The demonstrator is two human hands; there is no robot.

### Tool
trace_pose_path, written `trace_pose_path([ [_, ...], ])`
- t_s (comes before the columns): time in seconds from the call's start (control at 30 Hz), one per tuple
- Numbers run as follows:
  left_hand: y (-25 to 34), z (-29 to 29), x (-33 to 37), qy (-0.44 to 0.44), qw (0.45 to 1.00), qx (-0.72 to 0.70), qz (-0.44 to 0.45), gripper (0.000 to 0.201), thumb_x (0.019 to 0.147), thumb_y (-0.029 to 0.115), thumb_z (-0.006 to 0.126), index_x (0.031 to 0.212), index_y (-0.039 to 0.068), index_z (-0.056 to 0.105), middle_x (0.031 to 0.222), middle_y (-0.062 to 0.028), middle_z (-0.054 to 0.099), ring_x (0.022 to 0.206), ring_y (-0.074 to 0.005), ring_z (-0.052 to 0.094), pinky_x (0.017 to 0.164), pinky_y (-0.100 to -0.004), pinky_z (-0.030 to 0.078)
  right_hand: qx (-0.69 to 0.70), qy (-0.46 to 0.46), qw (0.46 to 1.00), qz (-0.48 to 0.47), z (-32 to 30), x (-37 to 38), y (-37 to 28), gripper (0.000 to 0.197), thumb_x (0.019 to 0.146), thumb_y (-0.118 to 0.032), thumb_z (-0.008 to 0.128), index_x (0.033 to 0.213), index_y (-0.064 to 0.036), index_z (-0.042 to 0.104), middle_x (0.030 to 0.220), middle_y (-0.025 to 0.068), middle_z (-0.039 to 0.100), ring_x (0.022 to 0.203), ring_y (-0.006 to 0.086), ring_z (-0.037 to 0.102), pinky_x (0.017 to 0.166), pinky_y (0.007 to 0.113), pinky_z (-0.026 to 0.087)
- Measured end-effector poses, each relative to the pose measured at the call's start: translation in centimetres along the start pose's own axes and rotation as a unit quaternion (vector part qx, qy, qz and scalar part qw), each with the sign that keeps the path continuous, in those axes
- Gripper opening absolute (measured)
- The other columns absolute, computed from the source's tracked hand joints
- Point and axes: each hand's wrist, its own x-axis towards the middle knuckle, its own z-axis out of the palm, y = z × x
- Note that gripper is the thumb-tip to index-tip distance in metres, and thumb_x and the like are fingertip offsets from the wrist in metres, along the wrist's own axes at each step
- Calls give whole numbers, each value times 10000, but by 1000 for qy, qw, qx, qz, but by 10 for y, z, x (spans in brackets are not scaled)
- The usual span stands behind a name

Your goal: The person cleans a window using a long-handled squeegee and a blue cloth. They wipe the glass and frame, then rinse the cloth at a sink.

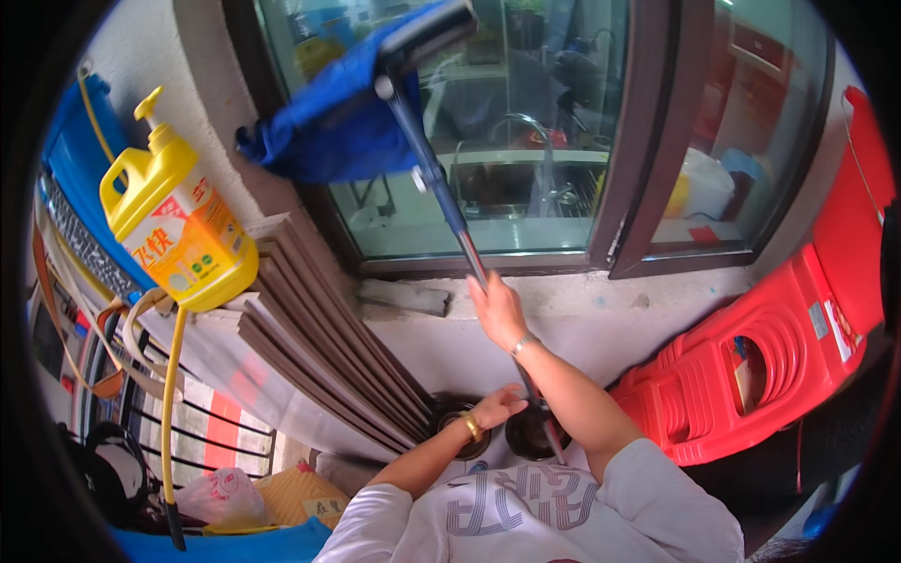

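Note:
A long-handled window squeegee (446, 206) with a dark, wide head leans up and left across the window (526, 113). From its head hangs a blue cloth (347, 122), spread in front of the glass on the left side. My right hand (496, 310) is wrapped round the pole at mid-height, a silver band on its wrist. Lower down, my left hand (499, 405) is beside the pole with its fingers apart and stretched out. Whether those fingertips touch the pole I cannot tell. The pole's lower end passes behind my right forearm.
Brown panels (328, 328) lean at the left, with a yellow pump jug (183, 211) on top. Red stacked stools (751, 366) stand at the right. Dark round pots (535, 433) are below my hands. A grey block (405, 296) lies on the sill; a sink shows behind the glass.

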Motion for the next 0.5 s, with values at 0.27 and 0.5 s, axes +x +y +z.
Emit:
trace_pose_path([
  [0.27,204,-94,3,544,689,353,324,681,818,184,681,1378,22,330,1200,-192,458,1104,-368,452,953,-436,374,-94,59,984,143,-73,-117,148,313,888,-333,583,887,-24,534,698,220,596,682,416,589,608,484,449],
  [0.5,244,-100,82,526,748,345,214,561,841,324,668,1278,82,414,827,-188,647,774,-380,625,731,-444,486,-54,83,982,160,-100,-168,149,326,879,-287,609,762,8,534,600,204,497,537,296,538,536,401,424],
])
